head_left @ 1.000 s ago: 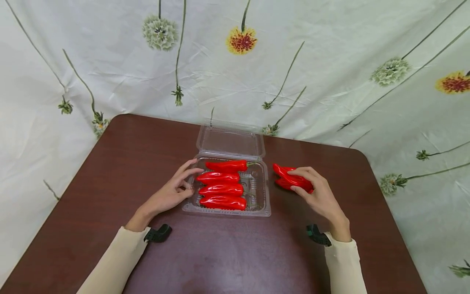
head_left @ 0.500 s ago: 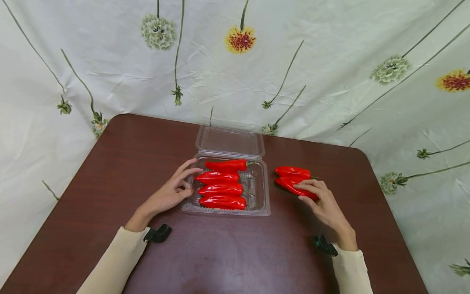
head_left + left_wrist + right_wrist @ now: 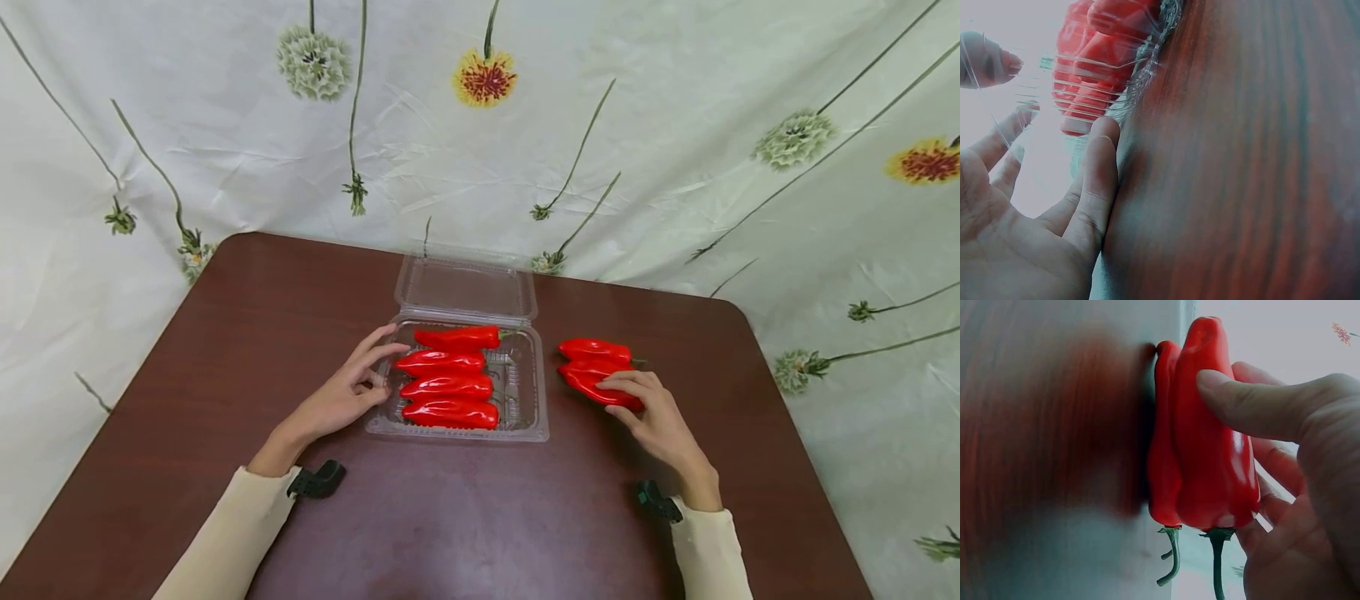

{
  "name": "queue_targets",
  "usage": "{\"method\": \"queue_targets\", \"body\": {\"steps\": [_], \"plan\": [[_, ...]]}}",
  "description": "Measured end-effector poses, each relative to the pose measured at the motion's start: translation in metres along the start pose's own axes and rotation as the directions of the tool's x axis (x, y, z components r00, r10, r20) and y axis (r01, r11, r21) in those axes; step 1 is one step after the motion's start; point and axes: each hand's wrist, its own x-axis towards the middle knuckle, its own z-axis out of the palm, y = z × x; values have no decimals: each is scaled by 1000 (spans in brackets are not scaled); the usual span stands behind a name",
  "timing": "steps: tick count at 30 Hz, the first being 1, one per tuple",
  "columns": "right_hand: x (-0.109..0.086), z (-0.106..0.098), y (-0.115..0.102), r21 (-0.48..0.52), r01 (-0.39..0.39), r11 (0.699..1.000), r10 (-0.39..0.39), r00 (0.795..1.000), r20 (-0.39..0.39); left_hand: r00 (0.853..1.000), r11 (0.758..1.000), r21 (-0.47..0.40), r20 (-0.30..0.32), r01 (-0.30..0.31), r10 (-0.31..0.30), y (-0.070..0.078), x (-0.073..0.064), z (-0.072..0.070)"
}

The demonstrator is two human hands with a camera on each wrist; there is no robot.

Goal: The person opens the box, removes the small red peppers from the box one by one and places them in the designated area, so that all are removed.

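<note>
Pepper (image 3: 1210,469) between right thumb (image 3: 1260,409) and fingers (image 3: 1279,464)

Right hand (image 3: 662,422) shifted toward the person, pinched red pepper (image 3: 596,388) now nearest, far red pepper (image 3: 594,349) uncovered to its stem (image 3: 639,361).

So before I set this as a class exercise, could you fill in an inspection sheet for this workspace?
Surface: dark reddish-brown table, rounded far corners.
Job's things: clear container, its lid folded open at the far side; four red peppers lie inside in a stack of rows. More loose peppers, at least two, lie to its right; exact count unclear.
Clutter: nothing seen.
Grips: left grip rests at the container's left edge; right grip holds the near pepper between thumb and fingers.
Cables: nothing seen.
Surroundings: pale flower-printed cloth behind.
</note>
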Motion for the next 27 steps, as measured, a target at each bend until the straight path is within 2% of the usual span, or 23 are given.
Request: {"method": "queue_targets", "body": {"steps": [17,27], "plan": [[3,6,2,-18,6,1000,-6,1000,11,1000,1000,20,3,-11,11,1,2,0],[4,11,3,-25,-2,1000,2,1000,6,1000,999,35,-8,15,-14,0,2,0]]}}
